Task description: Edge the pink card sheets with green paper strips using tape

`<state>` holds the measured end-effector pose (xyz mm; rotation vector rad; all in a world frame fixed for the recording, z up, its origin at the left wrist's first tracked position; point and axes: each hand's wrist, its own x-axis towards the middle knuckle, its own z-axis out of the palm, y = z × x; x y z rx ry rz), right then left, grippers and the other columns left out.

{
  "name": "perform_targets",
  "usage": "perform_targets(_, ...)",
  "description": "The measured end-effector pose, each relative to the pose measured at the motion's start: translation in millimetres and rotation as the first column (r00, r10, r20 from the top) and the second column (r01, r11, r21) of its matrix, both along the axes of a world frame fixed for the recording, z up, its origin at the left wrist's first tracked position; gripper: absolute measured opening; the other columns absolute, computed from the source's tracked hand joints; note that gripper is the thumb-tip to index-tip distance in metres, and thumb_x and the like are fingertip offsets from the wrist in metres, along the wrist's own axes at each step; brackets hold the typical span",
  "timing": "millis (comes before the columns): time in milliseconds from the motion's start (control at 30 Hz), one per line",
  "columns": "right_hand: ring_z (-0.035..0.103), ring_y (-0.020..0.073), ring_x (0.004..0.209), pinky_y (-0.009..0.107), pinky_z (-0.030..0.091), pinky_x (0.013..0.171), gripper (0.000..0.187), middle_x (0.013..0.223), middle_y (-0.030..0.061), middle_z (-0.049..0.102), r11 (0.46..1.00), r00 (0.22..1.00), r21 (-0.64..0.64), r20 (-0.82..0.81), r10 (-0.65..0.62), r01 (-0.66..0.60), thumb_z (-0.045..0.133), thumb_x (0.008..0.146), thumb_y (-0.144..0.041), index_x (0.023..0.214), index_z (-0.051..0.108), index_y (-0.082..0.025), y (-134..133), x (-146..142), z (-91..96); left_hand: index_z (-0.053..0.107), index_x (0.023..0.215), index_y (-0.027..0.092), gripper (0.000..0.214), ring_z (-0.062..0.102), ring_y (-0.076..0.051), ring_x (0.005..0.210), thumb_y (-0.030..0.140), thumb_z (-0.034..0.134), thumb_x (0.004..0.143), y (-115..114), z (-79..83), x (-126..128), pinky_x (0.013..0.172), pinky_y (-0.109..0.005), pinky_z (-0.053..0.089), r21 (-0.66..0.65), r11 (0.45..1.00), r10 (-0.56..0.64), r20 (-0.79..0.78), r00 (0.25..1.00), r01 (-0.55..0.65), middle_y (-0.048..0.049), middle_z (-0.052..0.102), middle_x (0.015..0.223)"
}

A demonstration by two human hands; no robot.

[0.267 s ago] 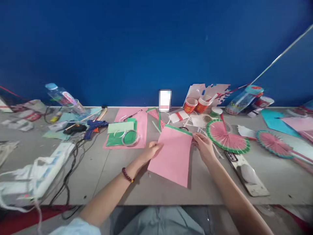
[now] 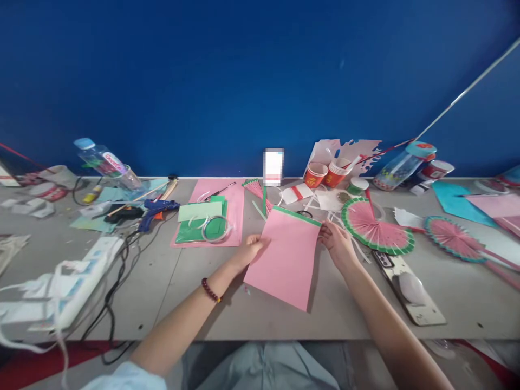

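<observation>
A pink sheet of paper (image 2: 282,260) with a green strip (image 2: 298,215) along its far edge is held between both hands, tilted above the table. My left hand (image 2: 252,248) is closed on the sheet's left edge. At the far right corner, by the end of the green strip, my right hand (image 2: 338,245) pinches the sheet. A pink folded paper fan with a green rim (image 2: 376,227) lies just right of my right hand. Behind the sheet, a narrow pleated pink and green piece (image 2: 254,188) is partly covered.
Left of the sheet are green paper packs (image 2: 195,230) on pink paper, a blue glue gun (image 2: 156,211) and a power strip (image 2: 91,279) with cables. Red paper cups (image 2: 316,174) stand at the back. On the right lie a phone (image 2: 426,309) and a second fan (image 2: 453,238).
The sheet's near edge has shifted very slightly left. Both hands keep their hold on it, and the fingers of my right hand have moved a little at the corner.
</observation>
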<state>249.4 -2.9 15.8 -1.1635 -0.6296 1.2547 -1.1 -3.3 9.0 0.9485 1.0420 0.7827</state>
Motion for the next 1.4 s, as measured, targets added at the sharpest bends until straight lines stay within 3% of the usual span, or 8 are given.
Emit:
perform_targets(567,0.057,0.0103,0.061,0.022,0.046,0.059,0.021,0.07,-0.0009,0.066,0.998,0.998,-0.041,0.028,0.057,-0.056,0.076,0.06,-0.03,0.076,0.069,-0.018,-4.2,-5.9,1.5,0.066,0.087,0.011,0.036,0.061,-0.018,0.067,0.042,0.071,0.069,-11.3,11.4,-6.1,0.063,-0.027,0.043,-0.047,0.995,-0.088,0.066,0.994,0.091,-0.0077,0.068,0.08)
perform_targets(733,0.054,0.0093,0.054,0.022,0.043,0.053,0.018,0.061,-0.0016,0.062,0.98,0.979,-0.043,-0.059,0.193,-0.195,0.077,0.062,-0.031,0.07,0.067,-0.017,-7.6,-7.8,6.3,0.066,0.099,0.011,0.051,0.063,-0.025,0.085,0.056,0.058,0.074,-13.4,11.1,-7.9,0.077,-0.034,0.044,-0.141,0.976,-0.111,0.339,0.934,0.167,-0.0114,0.069,0.093)
perform_targets(867,0.053,0.0087,0.056,0.019,0.04,0.05,0.03,0.065,-0.0008,0.061,0.913,0.918,-0.096,-0.065,0.392,-0.397,0.076,0.066,-0.031,0.092,0.068,-0.018,-13.5,-12.8,11.2,0.068,0.094,0.008,0.068,0.063,-0.025,0.082,0.07,0.053,0.069,-8.4,14.8,-7.1,0.075,-0.033,0.045,-0.064,0.966,-0.193,0.466,0.864,0.25,-0.0129,0.07,0.088)
perform_targets(1000,0.051,0.0085,0.055,0.019,0.038,0.05,0.056,0.066,-0.0033,0.057,0.798,0.796,-0.064,0.056,0.603,-0.6,0.067,0.076,-0.035,0.128,0.048,-0.025,-22.4,-23.0,21.6,0.067,0.096,0.008,0.067,0.063,-0.021,0.073,0.068,0.047,0.075,-6.5,13.4,-5.7,0.065,-0.028,0.045,-0.077,0.918,-0.303,0.499,0.812,0.39,-0.0136,0.069,0.089)
perform_targets(1100,0.049,0.0083,0.055,0.019,0.037,0.051,0.058,0.066,-0.0047,0.054,0.728,0.702,-0.083,0.211,0.68,-0.68,0.062,0.08,-0.038,0.133,0.04,-0.027,-27.1,-30.4,30.1,0.067,0.097,0.009,0.058,0.059,-0.014,0.054,0.062,0.055,0.074,-10.3,12.0,-3.1,0.05,-0.023,0.04,-0.112,0.863,-0.408,0.42,0.811,0.493,-0.0092,0.068,0.073)
perform_targets(1200,0.047,0.0081,0.053,0.019,0.036,0.049,0.056,0.069,-0.0041,0.055,0.671,0.599,-0.139,0.346,0.722,-0.728,0.056,0.083,-0.038,0.135,0.036,-0.028,-27.5,-34.6,34.6,0.068,0.089,0.011,0.036,0.057,-0.011,0.053,0.043,0.064,0.076,-16.4,15.5,1.4,0.05,-0.021,0.039,-0.058,0.891,-0.425,0.244,0.871,0.451,-0.0061,0.066,0.07)
perform_targets(1300,0.05,0.0106,0.056,0.022,0.04,0.052,0.05,0.072,-0.0021,0.059,0.684,0.511,-0.124,0.573,0.641,-0.719,0.052,0.085,-0.035,0.133,0.04,-0.027,-24.3,-35.9,34.4,0.068,0.08,0.011,0.03,0.057,-0.011,0.053,0.039,0.07,0.071,-20.8,19.0,7.0,0.052,-0.021,0.041,-0.027,0.931,-0.356,0.152,0.922,0.364,-0.0047,0.065,0.066)
perform_targets(1400,0.057,0.0185,0.078,0.032,0.046,0.07,0.034,0.088,0.0034,0.065,0.814,0.456,0.051,0.848,0.271,-0.579,0.056,0.083,-0.031,0.116,0.056,-0.026,-22.4,-37.5,33.5,0.069,0.088,0.011,0.036,0.06,-0.013,0.056,0.042,0.071,0.07,-21.8,18.4,12.0,0.056,-0.024,0.044,-0.016,0.971,-0.231,0.165,0.959,0.237,-0.0064,0.067,0.069)
